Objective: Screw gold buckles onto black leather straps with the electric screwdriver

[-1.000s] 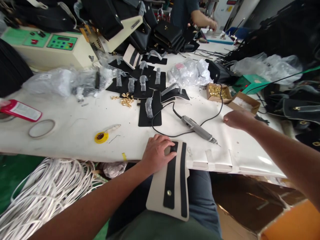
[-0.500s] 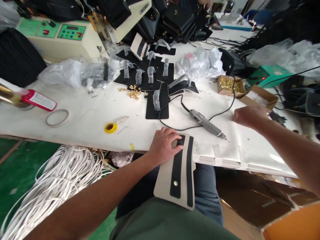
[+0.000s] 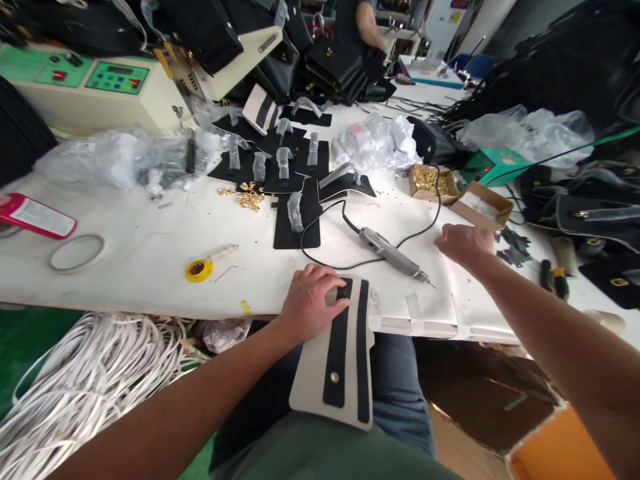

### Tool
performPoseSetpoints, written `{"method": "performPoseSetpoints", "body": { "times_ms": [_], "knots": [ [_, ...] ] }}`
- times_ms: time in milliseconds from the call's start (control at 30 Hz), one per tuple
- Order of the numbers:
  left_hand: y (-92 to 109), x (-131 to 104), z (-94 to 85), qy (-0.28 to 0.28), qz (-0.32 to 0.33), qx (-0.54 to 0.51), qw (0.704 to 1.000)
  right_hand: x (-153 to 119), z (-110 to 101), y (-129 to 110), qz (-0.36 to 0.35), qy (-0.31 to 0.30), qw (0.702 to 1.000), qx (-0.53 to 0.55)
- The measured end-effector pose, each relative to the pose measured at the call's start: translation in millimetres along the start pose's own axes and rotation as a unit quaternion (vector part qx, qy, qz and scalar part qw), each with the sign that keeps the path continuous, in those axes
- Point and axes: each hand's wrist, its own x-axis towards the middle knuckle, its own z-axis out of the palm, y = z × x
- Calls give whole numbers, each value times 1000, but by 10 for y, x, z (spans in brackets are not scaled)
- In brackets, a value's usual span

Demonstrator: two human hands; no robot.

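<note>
My left hand (image 3: 313, 300) is closed on the upper end of a beige panel (image 3: 310, 373) with two black strips; the panel overhangs the table edge onto my lap. A round metal stud (image 3: 335, 377) sits low on one strip. My right hand (image 3: 466, 244) is closed over the table, just in front of the box of small white pieces (image 3: 479, 205); whatever its fingers hold, if anything, is hidden. Between my hands lies a grey electric screwdriver (image 3: 393, 253) with a black cable. Behind it are black panels (image 3: 306, 233) with plastic-wrapped handles.
Gold parts (image 3: 250, 199) lie in a loose pile, and more fill a cardboard box (image 3: 431, 183). A yellow tape roll (image 3: 199, 269) and a red-and-white container (image 3: 39, 215) are at left. Pliers (image 3: 554, 279) lie at right. A person's arm (image 3: 369, 27) shows at the back.
The view has shifted, so table items appear further left and slightly lower. My left hand keeps its hold on the panel. My right hand stays closed near the boxes. A person's arm now shows at the back.
</note>
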Motion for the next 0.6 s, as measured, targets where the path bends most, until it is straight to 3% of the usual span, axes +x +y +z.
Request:
{"method": "performPoseSetpoints", "body": {
  "times_ms": [333, 533, 600],
  "knots": [
    [20, -20, 18, -4, -1, -2, 1000, -61, -5, -40, 29, -16, 999, 5],
    [23, -19, 23, -8, 1, -2, 1000, -80, -43, 11, 75, 1, 997, 28],
    [21, -18, 21, -9, 5, -4, 1000, -172, -94, 43, 89, 32, 994, 45]
  ]
}}
